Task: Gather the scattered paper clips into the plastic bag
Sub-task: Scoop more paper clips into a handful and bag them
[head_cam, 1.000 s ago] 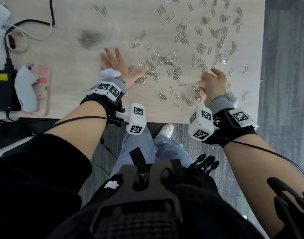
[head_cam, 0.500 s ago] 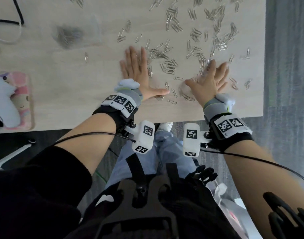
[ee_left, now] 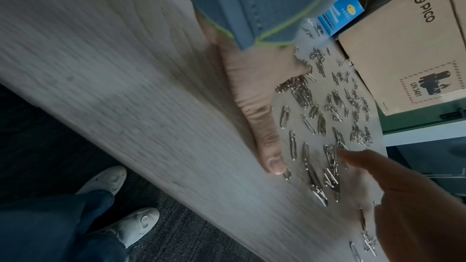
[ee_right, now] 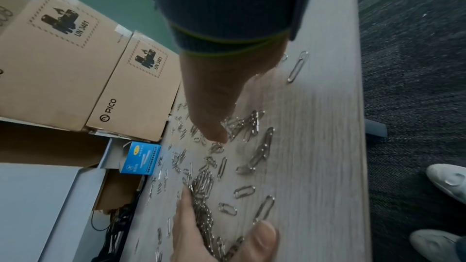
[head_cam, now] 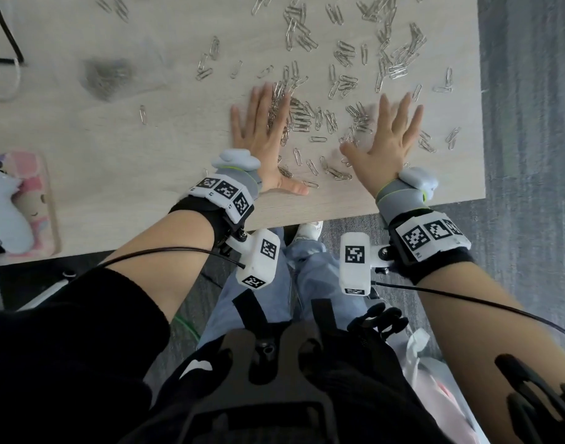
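Many silver paper clips (head_cam: 319,120) lie scattered over the right half of the wooden table (head_cam: 146,187). The clear plastic bag (head_cam: 105,76), with a dark heap of clips inside, lies blurred at the far left. My left hand (head_cam: 265,139) rests flat on the table, fingers spread, some clips under its fingers. My right hand (head_cam: 387,145) lies flat too, fingers spread, to the right of a denser cluster. In the left wrist view the left thumb (ee_left: 267,136) stretches along the clips (ee_left: 310,107). In the right wrist view the right thumb (ee_right: 211,111) touches clips (ee_right: 201,182).
Cardboard boxes (ee_right: 126,87) and a small blue box (ee_right: 141,156) stand at the table's far side. A pink case with a plush toy (head_cam: 18,203) sits at the near left, cables (head_cam: 5,43) at the far left. The right table edge (head_cam: 480,91) is close to my right hand.
My right hand has gone from curled over clips to flat with spread fingers. My left hand has shifted right onto the clips. The two hands now flank the cluster.
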